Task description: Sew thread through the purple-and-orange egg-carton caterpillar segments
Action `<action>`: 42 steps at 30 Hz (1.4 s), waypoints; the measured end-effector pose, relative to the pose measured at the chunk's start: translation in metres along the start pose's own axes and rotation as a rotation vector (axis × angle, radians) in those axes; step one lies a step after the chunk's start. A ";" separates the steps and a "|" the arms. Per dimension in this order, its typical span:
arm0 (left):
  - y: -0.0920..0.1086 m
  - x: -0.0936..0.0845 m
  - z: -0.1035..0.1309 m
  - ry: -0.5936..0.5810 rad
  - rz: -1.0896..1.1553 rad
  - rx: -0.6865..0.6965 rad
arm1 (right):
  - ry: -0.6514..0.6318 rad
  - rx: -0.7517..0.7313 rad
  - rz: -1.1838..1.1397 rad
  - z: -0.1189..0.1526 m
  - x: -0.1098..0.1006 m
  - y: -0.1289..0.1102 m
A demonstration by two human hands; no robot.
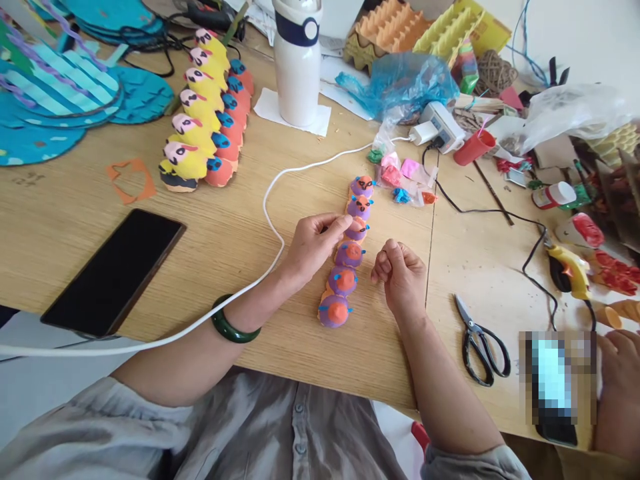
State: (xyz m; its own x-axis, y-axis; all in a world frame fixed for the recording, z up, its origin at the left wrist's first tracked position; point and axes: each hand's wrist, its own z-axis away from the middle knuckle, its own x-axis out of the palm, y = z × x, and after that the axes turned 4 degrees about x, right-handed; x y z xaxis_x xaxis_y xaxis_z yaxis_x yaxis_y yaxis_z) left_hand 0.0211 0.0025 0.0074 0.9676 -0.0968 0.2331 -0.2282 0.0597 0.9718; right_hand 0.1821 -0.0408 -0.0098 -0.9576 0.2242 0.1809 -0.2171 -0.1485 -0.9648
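A row of purple clay-covered bumps [345, 281] on an egg-carton strip lies before me, with orange clay faces and small blue ears. The far faces carry dark marks; the nearer ones show plain orange. My left hand [316, 245] reaches over the strip from the left, thumb and forefinger pinched at the third bump from the far end. Whatever is between those fingertips is too small to tell. Just right of the strip, my right hand [404, 275] is closed, thumb pressed against curled fingers, their contents hidden. A dark green bangle [235, 323] circles my left wrist.
A white cable [273, 193] crosses the table and passes over my left forearm. Scissors [480, 340] lie at right, near a person's hand [620, 373] and phone [553, 387]. Bagged clay [393, 175], a bottle [299, 73], finished yellow strips [195, 100] and a tablet [115, 270] surround the workspace.
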 end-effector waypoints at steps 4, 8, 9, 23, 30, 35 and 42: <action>0.000 -0.002 -0.001 -0.034 -0.060 0.025 | -0.012 0.020 -0.002 0.001 0.000 0.000; -0.002 -0.003 0.001 -0.031 -0.101 0.037 | 0.000 0.021 0.004 0.001 0.000 0.000; -0.003 -0.003 0.001 -0.032 -0.113 0.043 | 0.010 0.017 0.009 0.001 0.000 0.001; -0.001 -0.002 0.010 -0.172 -0.328 0.166 | 0.055 0.026 -0.028 0.003 0.002 -0.001; -0.005 -0.001 0.011 -0.265 -0.445 0.247 | -0.020 0.002 0.027 0.009 0.005 0.001; -0.004 0.001 0.013 -0.255 -0.468 0.357 | -0.070 0.028 0.015 0.009 0.004 0.000; -0.004 -0.002 0.011 -0.206 -0.465 0.421 | -0.060 0.035 0.035 0.009 0.003 -0.003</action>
State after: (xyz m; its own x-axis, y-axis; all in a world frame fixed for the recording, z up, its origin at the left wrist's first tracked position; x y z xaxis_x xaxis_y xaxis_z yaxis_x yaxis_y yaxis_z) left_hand 0.0192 -0.0082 0.0039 0.9445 -0.2090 -0.2533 0.1458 -0.4241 0.8938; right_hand 0.1777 -0.0482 -0.0050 -0.9740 0.1607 0.1598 -0.1893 -0.1892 -0.9635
